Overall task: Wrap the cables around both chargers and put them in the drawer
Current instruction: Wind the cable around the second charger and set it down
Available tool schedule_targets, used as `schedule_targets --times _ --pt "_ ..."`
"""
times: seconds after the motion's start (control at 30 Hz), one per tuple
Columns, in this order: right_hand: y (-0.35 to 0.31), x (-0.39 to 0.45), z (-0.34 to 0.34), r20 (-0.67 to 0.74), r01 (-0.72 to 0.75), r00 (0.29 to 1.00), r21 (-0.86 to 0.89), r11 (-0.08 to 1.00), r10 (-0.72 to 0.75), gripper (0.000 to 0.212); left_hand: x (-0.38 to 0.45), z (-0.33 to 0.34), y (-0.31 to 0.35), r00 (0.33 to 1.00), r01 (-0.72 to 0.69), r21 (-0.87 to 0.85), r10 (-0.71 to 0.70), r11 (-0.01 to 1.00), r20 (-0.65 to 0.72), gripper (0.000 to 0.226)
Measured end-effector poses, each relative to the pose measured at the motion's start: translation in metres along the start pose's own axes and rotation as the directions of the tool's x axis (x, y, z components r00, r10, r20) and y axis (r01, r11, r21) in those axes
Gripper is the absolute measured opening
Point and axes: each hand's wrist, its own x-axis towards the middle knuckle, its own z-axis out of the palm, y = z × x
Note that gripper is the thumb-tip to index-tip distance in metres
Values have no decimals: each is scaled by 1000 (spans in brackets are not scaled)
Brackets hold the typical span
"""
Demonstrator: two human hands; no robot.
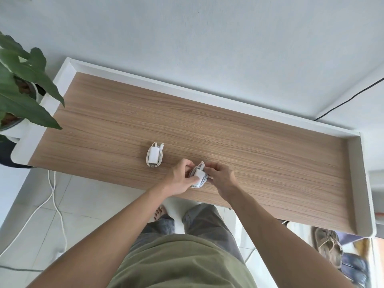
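We pinch the second white charger [198, 175] just above the wooden desk [249, 154] — left hand [181, 178] steadying its body, right hand [220, 177] gripping the coiled cable to keep it from unwinding, we judge — while the wrapped charger [154, 156] lies nearby.

One white charger [154, 155] lies cable-wrapped on the desk; the second charger [198, 175], mostly wrapped, sits near it.

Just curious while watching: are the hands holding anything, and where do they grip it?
Both hold one charger: the left hand grips its left side, the right hand pinches the cable wound round its right side.
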Motion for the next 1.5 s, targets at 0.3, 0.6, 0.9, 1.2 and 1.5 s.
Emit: schedule_targets --times 0.3,0.6,0.9,1.2,1.5 --pt "11 10 1 -146 22 989 -105 994 -37 6 -2 17 -2 974 -195 330 221 923 -42 54" --pt "13 11 -2 -121 33 992 -74 997 -41 5 0 18 -23 951 -263 369 304 891 -54 75" --pt "10 10 -12 -20 26 999 -105 994 -28 13 5 15 -22 915 -365 473 404 802 21 71" --pt "-6 8 -8 66 47 997 -340 939 -26 32 5 9 -22 934 -318 415 358 853 -20 72" --pt "-4 7 -7 64 118 992 -209 971 -107 31 5 15 -22 952 -151 231 205 961 -229 81"
